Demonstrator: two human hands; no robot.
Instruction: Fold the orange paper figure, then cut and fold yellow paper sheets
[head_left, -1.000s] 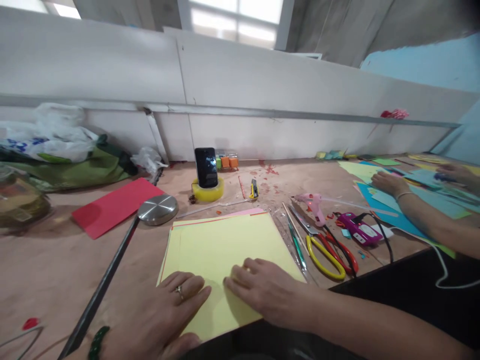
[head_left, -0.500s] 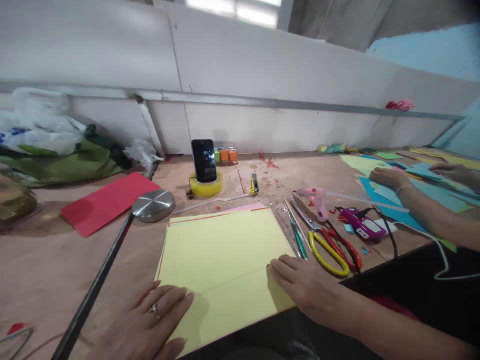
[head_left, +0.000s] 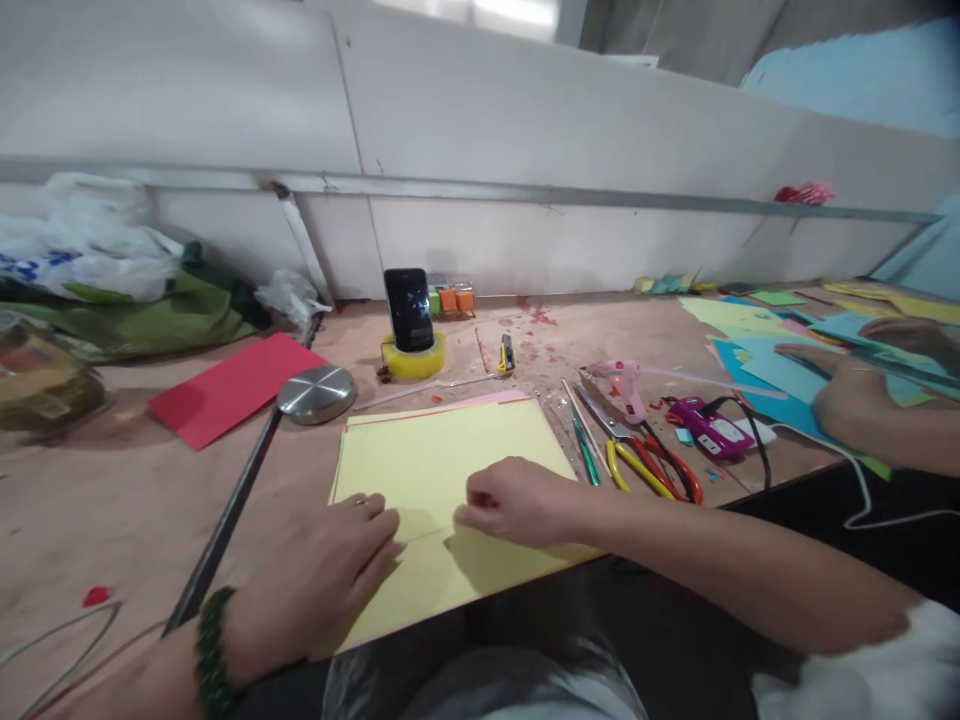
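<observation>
Several yellow sheets [head_left: 427, 450] lie stacked on the table, with red and pink edges showing beneath. My left hand [head_left: 337, 550], with a ring and a green bead bracelet [head_left: 215, 655], rests on the left part of the stack, its fingers bent. Over the middle of the paper, my right hand [head_left: 517, 500] is curled with fingertips closed together; whatever might be between them is too small to make out. A faint crease or thin line runs across the top sheet between both hands.
Scissors [head_left: 637, 460], a pink glue gun [head_left: 626, 385] and a purple power socket [head_left: 709, 428] lie right. Behind stands a phone [head_left: 409, 308] in a yellow tape roll [head_left: 414, 358]. A metal disc [head_left: 317, 393] sits left. Another person's hands [head_left: 847, 385] are at far right.
My right hand has moved left from the sheet's right edge to its middle and curled. My left hand has shifted forward, its fingers more bent. The view has shifted slightly.
</observation>
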